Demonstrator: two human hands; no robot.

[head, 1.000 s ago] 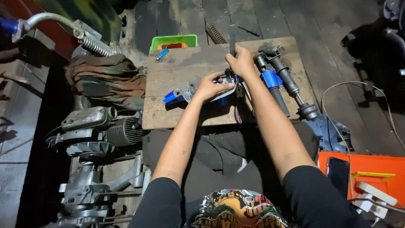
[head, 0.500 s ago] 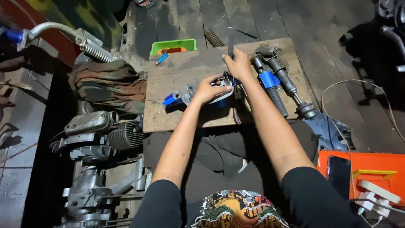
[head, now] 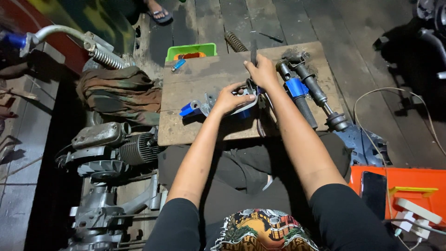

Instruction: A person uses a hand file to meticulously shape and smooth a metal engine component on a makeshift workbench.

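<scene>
My left hand (head: 231,99) presses down on a blue and silver metal part (head: 200,107) lying on a wooden board (head: 195,125). My right hand (head: 261,70) grips a dark thin tool (head: 253,50) held upright over the same part, close beside my left hand. Just right of my hands, a grey and blue handlebar assembly (head: 304,93) lies diagonally on the board. My hands hide where the tool meets the part.
A green tray (head: 191,49) and a blue lighter (head: 178,64) sit at the board's far edge, a coil spring (head: 234,42) beyond. A small engine (head: 111,148) and crumpled cloth (head: 121,93) lie left. An orange box (head: 409,190) and cable (head: 395,100) sit right. Someone's sandalled foot (head: 158,11) rests far back.
Both hands stay on the part on the board. Only the view has shifted slightly.
</scene>
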